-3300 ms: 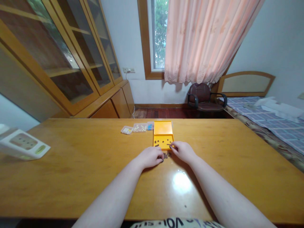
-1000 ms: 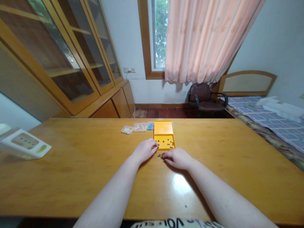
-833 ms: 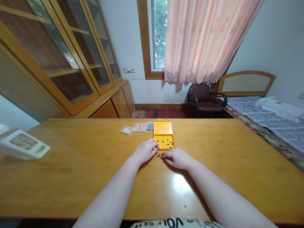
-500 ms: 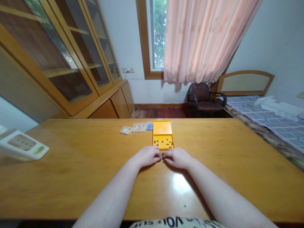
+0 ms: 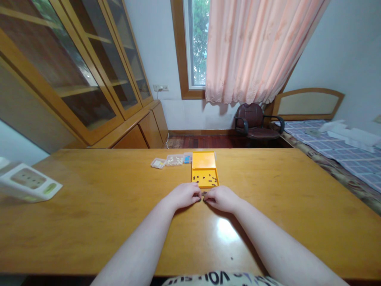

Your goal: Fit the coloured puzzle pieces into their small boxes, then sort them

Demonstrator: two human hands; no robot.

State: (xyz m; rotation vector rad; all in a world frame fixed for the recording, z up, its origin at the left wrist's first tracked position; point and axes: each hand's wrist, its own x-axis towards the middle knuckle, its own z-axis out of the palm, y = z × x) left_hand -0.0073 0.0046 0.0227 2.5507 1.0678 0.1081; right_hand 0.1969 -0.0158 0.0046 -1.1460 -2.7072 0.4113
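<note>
In the head view my left hand (image 5: 187, 194) rests on the wooden table (image 5: 119, 206) with its fingers closed in a pinch on a small dark piece (image 5: 200, 200). Facing it from the right, my right hand (image 5: 222, 198) is closed too, its fingertips on another small dark piece (image 5: 205, 199). A brown piece (image 5: 204, 193) lies between the fingertips, partly hidden by the right hand. Just beyond both hands stands an open yellow case (image 5: 204, 159), with several small dark brown pieces scattered in its near half. What the pieces are is too small to tell.
Left of the case are clear boxes: one with whitish pieces (image 5: 174, 160), one with blue pieces (image 5: 187, 159) and a small tray (image 5: 158, 163). A white container (image 5: 32, 182) stands at the far left. One tiny dark piece (image 5: 231, 258) lies near the front edge.
My right fingers have shifted very slightly at the pieces. My left hand and the yellow case look the same as before.
</note>
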